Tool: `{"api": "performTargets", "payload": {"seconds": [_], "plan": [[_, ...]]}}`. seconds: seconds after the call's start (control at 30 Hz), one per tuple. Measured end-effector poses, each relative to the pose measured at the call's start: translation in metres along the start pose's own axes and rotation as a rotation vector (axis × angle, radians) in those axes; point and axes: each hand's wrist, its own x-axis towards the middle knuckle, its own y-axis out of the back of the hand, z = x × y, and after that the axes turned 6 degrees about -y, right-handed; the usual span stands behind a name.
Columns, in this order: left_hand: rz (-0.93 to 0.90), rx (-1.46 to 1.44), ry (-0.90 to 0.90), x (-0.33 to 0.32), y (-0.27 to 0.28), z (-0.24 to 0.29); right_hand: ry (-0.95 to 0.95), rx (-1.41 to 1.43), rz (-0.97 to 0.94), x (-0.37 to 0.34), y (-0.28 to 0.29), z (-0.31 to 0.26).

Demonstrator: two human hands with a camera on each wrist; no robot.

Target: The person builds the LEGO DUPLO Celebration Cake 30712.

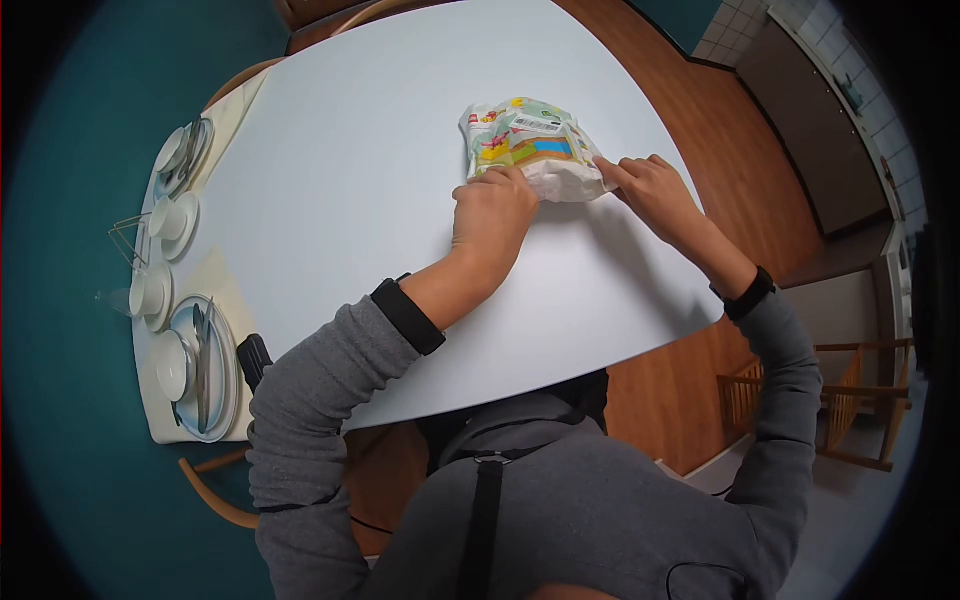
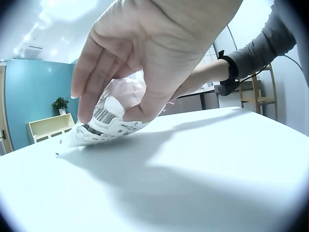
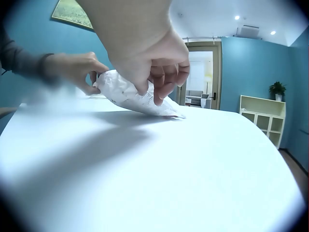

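A crinkled white plastic bag (image 1: 530, 145) with colourful print and a barcode label lies on the white table (image 1: 370, 200). My left hand (image 1: 494, 212) grips its near left corner, fingers and thumb on either side of the plastic in the left wrist view. At the near right corner, my right hand (image 1: 655, 195) pinches the edge, with its other fingers curled. Between the hands the bag's plain white end faces me. From the right wrist view, the bag (image 3: 128, 94) looks puffed and wrinkled. Its contents are hidden.
Along the table's left side stand plates (image 1: 228, 385) with cutlery, a bowl (image 1: 173, 367), and white cups (image 1: 150, 292) on saucers. A black object (image 1: 254, 360) sits by my left sleeve. A wooden chair (image 1: 215, 495) is at the lower left.
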Motion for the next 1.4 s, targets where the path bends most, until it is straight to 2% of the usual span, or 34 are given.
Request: {"api": "performTargets", "payload": {"seconds": [0.03, 0.17, 0.23, 0.33, 0.47, 0.57, 0.67, 0.73, 0.77, 0.83, 0.93, 0.97, 1.23, 1.4], "plan": [[-0.009, -0.021, -0.007, 0.001, 0.003, -0.004, 0.039, -0.079, 0.007, 0.0, 0.006, 0.0], [-0.028, -0.071, 0.02, 0.003, 0.018, -0.017, 0.106, -0.092, 0.068, 0.003, 0.022, 0.0], [-0.14, -0.086, -0.018, 0.002, 0.028, -0.023, 0.134, -0.079, 0.11, 0.003, 0.028, 0.004], [-0.155, -0.107, -0.03, 0.002, 0.043, -0.031, 0.177, -0.078, 0.125, 0.007, 0.037, 0.012], [-0.025, -0.146, -0.033, 0.007, 0.051, -0.048, 0.203, -0.099, 0.162, 0.016, 0.056, 0.016], [0.047, -0.197, -0.046, 0.011, 0.054, -0.06, 0.178, -0.079, 0.153, 0.022, 0.064, 0.019], [-0.007, -0.252, -0.04, 0.013, 0.06, -0.069, 0.174, -0.045, 0.154, 0.026, 0.07, 0.018], [-0.069, -0.401, -0.038, 0.013, 0.065, -0.074, 0.161, -0.015, 0.134, 0.029, 0.075, 0.019], [-0.053, -0.4, -0.041, 0.014, 0.068, -0.079, 0.157, -0.029, 0.14, 0.032, 0.077, 0.019], [-0.14, -0.503, -0.033, 0.015, 0.076, -0.088, 0.174, 0.028, 0.193, 0.033, 0.079, 0.017], [-0.142, -0.532, -0.019, 0.021, 0.083, -0.102, 0.148, 0.048, 0.174, 0.034, 0.088, 0.015], [-0.202, -0.54, 0.004, 0.024, 0.087, -0.107, 0.146, 0.049, 0.177, 0.035, 0.091, 0.013], [-0.2, -0.832, 0.062, 0.031, 0.094, -0.143, 0.035, 0.306, 0.145, 0.045, 0.116, 0.002], [-0.155, -0.88, 0.049, 0.03, 0.103, -0.158, 0.043, 0.34, 0.17, 0.049, 0.123, 0.0]]}}
